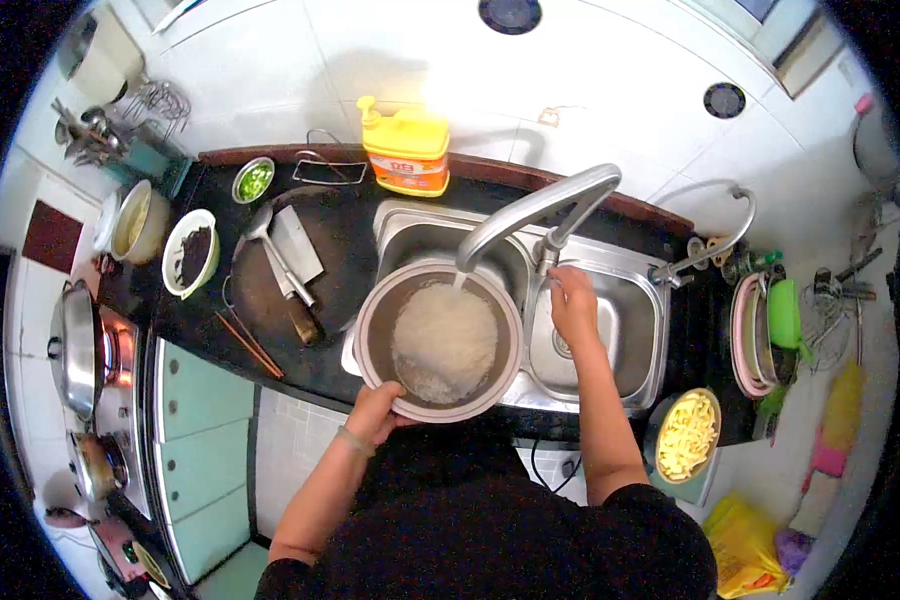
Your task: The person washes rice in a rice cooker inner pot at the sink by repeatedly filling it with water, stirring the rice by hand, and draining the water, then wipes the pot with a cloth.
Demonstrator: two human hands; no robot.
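Note:
My left hand [375, 414] grips the near left rim of a round pot [507, 345], its thumb over the edge. Pale rice [444, 335] under cloudy water fills the bottom of the pot, which is held over the left basin of the steel sink [642, 375]. From the curved tap [540, 215], a stream of water runs into it. The fingers of my right hand [574, 305] are closed at the base of the tap, on its handle, which is mostly hidden behind them.
A yellow detergent jug [407, 152] stands behind the sink. Left of it, a cleaver [296, 250], a spatula [280, 262] and chopsticks [249, 345] lie on the counter. A bowl of cut pale yellow pieces [687, 436] sits at the right front edge. A lidded pan [78, 350] is on the stove.

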